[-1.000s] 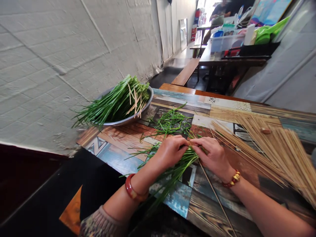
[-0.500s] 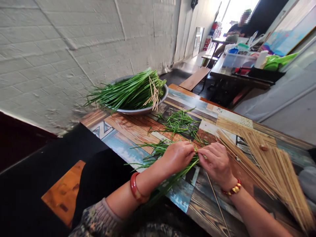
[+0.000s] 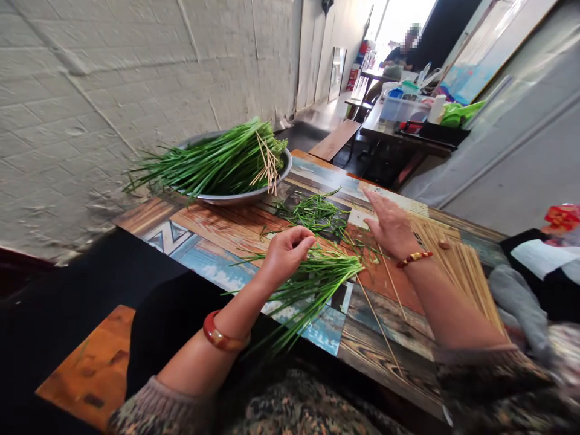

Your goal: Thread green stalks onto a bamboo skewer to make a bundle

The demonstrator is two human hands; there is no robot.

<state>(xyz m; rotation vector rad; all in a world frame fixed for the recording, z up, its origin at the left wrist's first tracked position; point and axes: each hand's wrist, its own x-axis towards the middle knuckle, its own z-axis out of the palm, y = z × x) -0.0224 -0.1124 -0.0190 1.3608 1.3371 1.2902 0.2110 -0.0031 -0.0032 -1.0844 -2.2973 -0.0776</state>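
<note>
A bunch of chives [image 3: 317,284] lies on the table, its cut ends together at the right and its long leaves spreading left over the near edge. One bamboo skewer [image 3: 378,323] runs from those cut ends toward the table's near side. Above the leaves, my left hand [image 3: 290,251] is closed, thumb against curled fingers; whatever it may pinch is hidden. My right hand [image 3: 390,225] is open with fingers stretched out, over the table between the scraps and a pile of bamboo skewers [image 3: 453,266]. Another loose skewer passes just below it.
Cut green scraps [image 3: 317,212] lie behind the bunch. At the far left, a metal basin [image 3: 244,196] holds many chives with several short sticks on top. A wall [image 3: 113,78] borders the left. Beyond are a bench [image 3: 335,140], a cluttered table and a seated person [image 3: 401,54].
My hands were together at the chives' cut ends; now they are apart. The right hand has opened and moved away and up; the left has drawn back left. The bunch lies released, and the view has shifted right.
</note>
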